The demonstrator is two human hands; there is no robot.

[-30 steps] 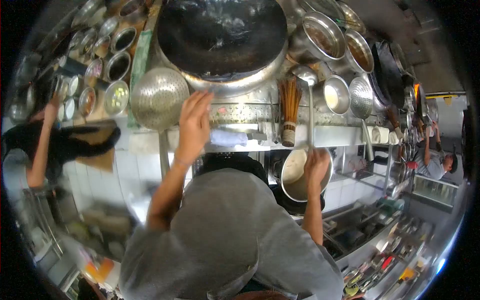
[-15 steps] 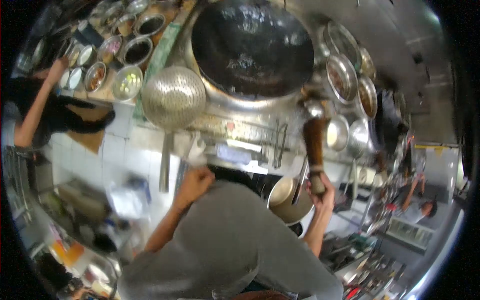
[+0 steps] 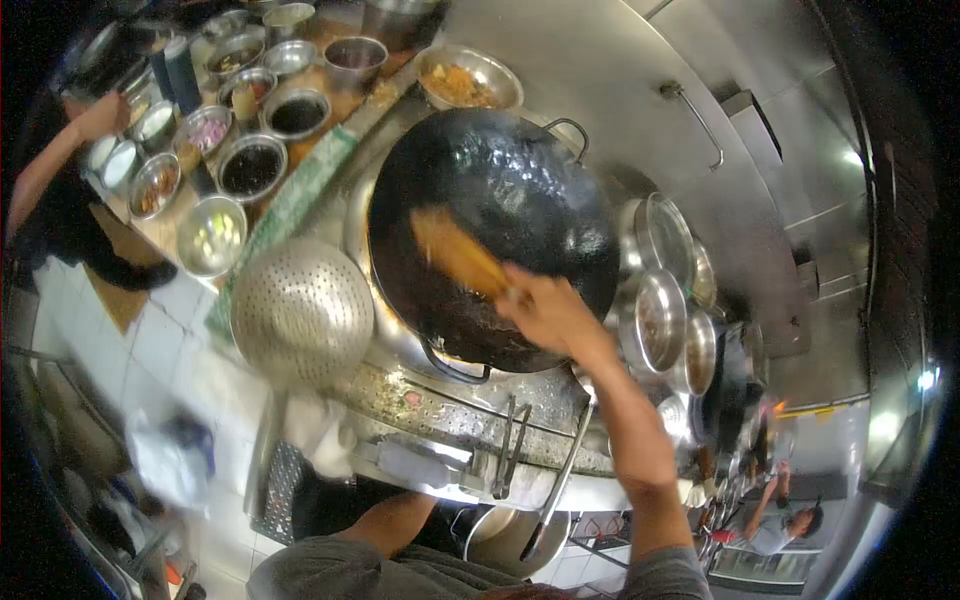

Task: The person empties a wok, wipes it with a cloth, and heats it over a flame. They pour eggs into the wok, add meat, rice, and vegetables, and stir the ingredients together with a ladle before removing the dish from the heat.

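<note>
My right hand (image 3: pixel 540 302) is closed around the handle end of a bamboo wok brush (image 3: pixel 460 255), blurred by motion. The brush's bristle end points to the left, over the inside of a big black wok (image 3: pixel 560 220), which sits on the burner with two loop handles. Of my left arm, the forearm (image 3: pixel 388 522) shows below the stove's front edge; the fingers there are hidden. Left of the wok rests a large perforated strainer (image 3: pixel 302 312), its handle hanging toward the front.
Metal bowls of ingredients and sauces (image 3: pixel 252 167) crowd the left counter, where another person's hand (image 3: pixel 103 115) reaches in. Stacked metal bowls (image 3: pixel 660 315) stand to the right. Tongs (image 3: pixel 512 450) and a long-handled ladle (image 3: pixel 565 470) lie along the front edge above a pot (image 3: pixel 500 560).
My right hand has brought the brush from beside my leg up and left into the wok. The left hand has left my thigh, moving to the stove's front. The view has shifted.
</note>
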